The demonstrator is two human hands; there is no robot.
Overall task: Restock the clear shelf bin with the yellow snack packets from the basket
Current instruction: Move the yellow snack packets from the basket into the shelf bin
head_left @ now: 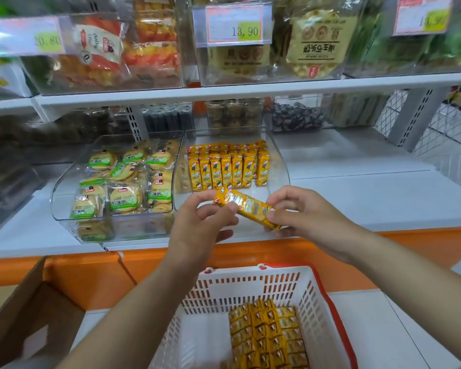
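My left hand (205,217) pinches the packet's (246,207) upper end and my right hand (301,211) pinches the lower end. It's tilted over the bin's (277,161) front, near the shelf (357,198) edge. Spare packets (266,334) sit in the basket (250,286) below.

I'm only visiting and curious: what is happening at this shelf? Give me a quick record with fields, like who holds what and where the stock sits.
Left hand: pinches one end of the held packet
Right hand: pinches the other end
Packet position: tilted, at the open front of the clear bin
Bin stock: upright yellow packets in rows at the back
Basket: below the hands, with spare yellow packets lying inside
Neighbour bin: green-labelled biscuit packs
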